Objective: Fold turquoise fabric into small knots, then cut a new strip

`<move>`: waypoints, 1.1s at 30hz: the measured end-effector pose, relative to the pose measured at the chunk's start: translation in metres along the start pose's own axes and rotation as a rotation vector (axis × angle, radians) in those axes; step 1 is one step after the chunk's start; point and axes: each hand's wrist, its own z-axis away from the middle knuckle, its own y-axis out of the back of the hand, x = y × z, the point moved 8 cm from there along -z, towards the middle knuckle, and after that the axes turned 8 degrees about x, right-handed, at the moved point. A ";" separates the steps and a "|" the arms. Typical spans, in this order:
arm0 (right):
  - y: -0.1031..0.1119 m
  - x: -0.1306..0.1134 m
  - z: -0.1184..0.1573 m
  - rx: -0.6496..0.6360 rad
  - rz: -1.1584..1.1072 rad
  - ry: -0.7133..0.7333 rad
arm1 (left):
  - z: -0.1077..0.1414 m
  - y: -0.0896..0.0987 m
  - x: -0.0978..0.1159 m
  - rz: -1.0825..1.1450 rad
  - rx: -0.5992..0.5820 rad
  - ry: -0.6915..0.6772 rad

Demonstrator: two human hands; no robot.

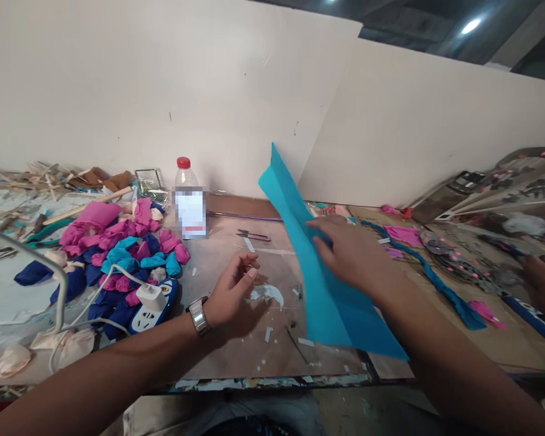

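A long blue sheet [309, 278] of thin material stands tilted over the right half of the work surface, creased along its length. My right hand [345, 248] grips it near the middle, thumb and fingers at its face. Left of the sheet, my left hand [234, 287], with a metal watch on the wrist, hovers over the brown table [209, 351]; its fingers are curled and apart, with nothing between them. Small thread snips [254, 236] lie behind my left hand. A white smear [267, 295] and small white scraps are on the table beside it.
Pink, blue and navy fabric pieces [113, 242] are heaped at left beside a power strip [154, 309] with a cable. A red-capped bottle [190, 206] stands behind. At right lie a twisted blue strip [436, 284] and another person's hand [542, 278].
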 end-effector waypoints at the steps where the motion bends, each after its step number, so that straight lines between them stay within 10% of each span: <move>1: 0.000 -0.023 0.008 -0.042 -0.024 0.039 | 0.000 -0.003 0.001 0.087 -0.021 0.046; 5: -0.014 -0.113 0.042 -0.317 -0.275 0.299 | 0.003 -0.015 0.004 0.313 -0.091 0.223; 8: -0.022 -0.136 0.042 -0.424 -0.551 0.502 | 0.002 -0.007 -0.004 0.264 0.002 0.367; 13: -0.070 -0.031 -0.043 -0.076 -0.507 0.044 | 0.009 0.010 -0.026 0.272 0.250 0.668; 16: -0.124 0.007 -0.071 -0.117 -0.378 -0.022 | 0.012 0.010 -0.029 0.247 0.290 0.732; 21: -0.184 -0.001 -0.073 -0.283 -0.383 0.088 | 0.008 0.021 -0.027 0.097 0.424 0.654; 28: -0.203 -0.009 -0.070 -0.334 -0.308 0.084 | -0.016 0.030 -0.011 0.000 0.443 0.384; 33: -0.197 0.012 -0.063 -0.388 -0.297 -0.011 | -0.027 0.008 0.011 -0.200 0.187 0.132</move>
